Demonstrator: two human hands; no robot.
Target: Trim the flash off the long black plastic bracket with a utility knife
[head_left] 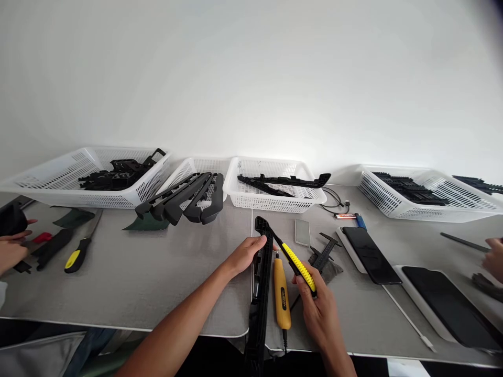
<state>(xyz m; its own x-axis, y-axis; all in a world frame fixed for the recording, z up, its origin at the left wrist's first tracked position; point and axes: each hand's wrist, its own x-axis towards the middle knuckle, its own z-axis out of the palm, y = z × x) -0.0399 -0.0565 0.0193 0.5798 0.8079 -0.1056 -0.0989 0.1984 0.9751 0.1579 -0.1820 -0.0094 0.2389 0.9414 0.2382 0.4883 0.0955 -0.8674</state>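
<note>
My left hand (247, 255) is closed around the upper part of a long black plastic part (260, 303), which stands out past the table's front edge. In my right hand (317, 301) is a yellow and black utility knife (296, 262). Its front end points up and left, close to the top of the plastic part; whether the blade touches it I cannot tell. Between my hands lies a yellow corded pen-shaped power tool (282, 293). Just right of the knife is a black caliper (326, 253), partly over a dark cloth.
Along the wall stand white baskets (275, 203) with black plastic parts. Two dark phones (371, 254) lie on white boxes at right, by a white cable (408, 317). A yellow-black handled tool (78, 255) lies at left. Other people's hands (13, 250) work at both sides.
</note>
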